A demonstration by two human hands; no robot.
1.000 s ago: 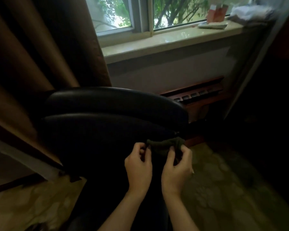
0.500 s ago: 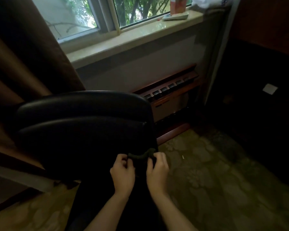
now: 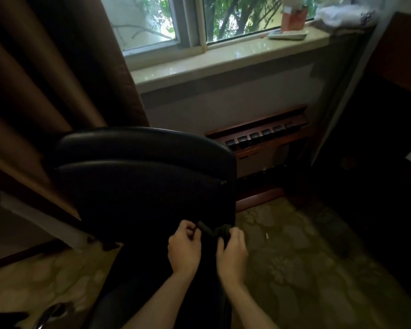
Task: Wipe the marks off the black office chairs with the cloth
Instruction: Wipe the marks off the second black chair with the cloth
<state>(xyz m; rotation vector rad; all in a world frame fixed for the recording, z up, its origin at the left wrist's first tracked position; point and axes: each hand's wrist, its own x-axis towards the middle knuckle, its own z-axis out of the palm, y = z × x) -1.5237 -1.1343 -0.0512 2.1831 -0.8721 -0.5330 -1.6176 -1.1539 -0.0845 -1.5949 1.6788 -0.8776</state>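
A black office chair [image 3: 142, 176] fills the middle of the view, its padded backrest turned toward me. In front of the lower backrest I hold a small dark green cloth [image 3: 214, 229] stretched between both hands. My left hand [image 3: 184, 250] pinches its left end, and my right hand [image 3: 231, 254] grips its right end. The cloth is bunched and sags slightly in the middle. The room is dim, so no marks show on the chair's surface.
A brown curtain [image 3: 45, 79] hangs at the left, touching the chair. A window sill [image 3: 223, 60] with a red box and white items runs behind. A wooden radiator cover [image 3: 259, 138] sits under it. Dark furniture [image 3: 389, 138] stands at the right on patterned carpet.
Both hands keep holding the cloth and have dropped lower on the chair back. My head view swung, so the chair drifted left, then back toward the middle.
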